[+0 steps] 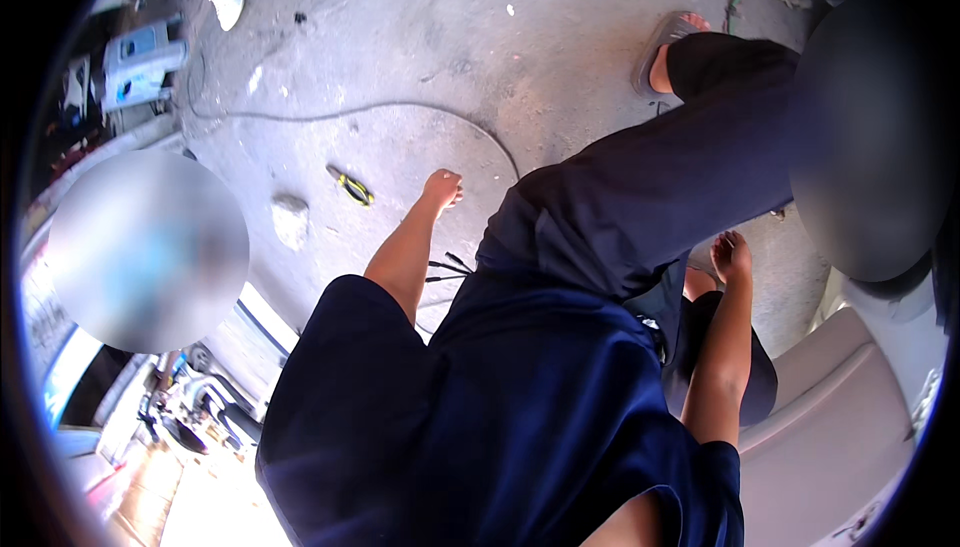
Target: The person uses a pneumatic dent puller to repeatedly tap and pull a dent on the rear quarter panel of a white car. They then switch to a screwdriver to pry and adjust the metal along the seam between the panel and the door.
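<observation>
Dark blue shirt (540,397) looms nearest; left hand (443,190) and right hand (732,257) curl, grip impossible to tell. Yellow-black pliers (354,189), left of the left hand on the floor (560,57), are best lifted by their handles.

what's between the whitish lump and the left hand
In the head view, yellow-and-black pliers lie on the grey floor between the whitish lump and the left hand.

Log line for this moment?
left hand: curled, grip unclear, pictured between pliers and cable | right hand: curled, grip unclear | pliers: on floor | cable: curved across floor
</observation>
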The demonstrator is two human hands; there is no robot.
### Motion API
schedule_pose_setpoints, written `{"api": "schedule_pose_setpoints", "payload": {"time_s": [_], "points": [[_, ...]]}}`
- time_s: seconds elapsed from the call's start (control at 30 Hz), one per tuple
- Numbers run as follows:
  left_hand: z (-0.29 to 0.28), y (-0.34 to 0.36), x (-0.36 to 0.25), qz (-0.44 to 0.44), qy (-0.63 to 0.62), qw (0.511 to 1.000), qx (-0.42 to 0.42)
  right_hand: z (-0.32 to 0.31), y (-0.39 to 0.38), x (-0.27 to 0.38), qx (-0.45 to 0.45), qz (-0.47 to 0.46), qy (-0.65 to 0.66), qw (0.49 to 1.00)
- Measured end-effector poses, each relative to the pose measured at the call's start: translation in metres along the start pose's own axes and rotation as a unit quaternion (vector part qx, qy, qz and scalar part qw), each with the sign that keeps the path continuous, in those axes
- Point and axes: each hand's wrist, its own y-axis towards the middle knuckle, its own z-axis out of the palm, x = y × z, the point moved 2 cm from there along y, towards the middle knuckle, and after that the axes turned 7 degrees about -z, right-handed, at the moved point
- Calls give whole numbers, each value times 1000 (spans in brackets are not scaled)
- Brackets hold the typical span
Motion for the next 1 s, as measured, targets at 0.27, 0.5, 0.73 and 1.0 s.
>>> {"api": "schedule_pose_setpoints", "payload": {"time_s": [0.27, 0.5, 0.73, 1.0], "points": [[-52, -13, 131, -199, -81, 977, -12, 36, -22, 133, 56, -114, -129, 983], [-99, -14, 144, -152, -183, 967, -94, 77, -83, 189, 0, -245, -138, 960], [-93, 66, -23, 11, -64, 998, -7, 84, -370, 186, 5, -591, -65, 804], [-70, -12, -357, 113, 387, 908, -111, -34, -462, -97, -213, -497, 245, 805]]}}
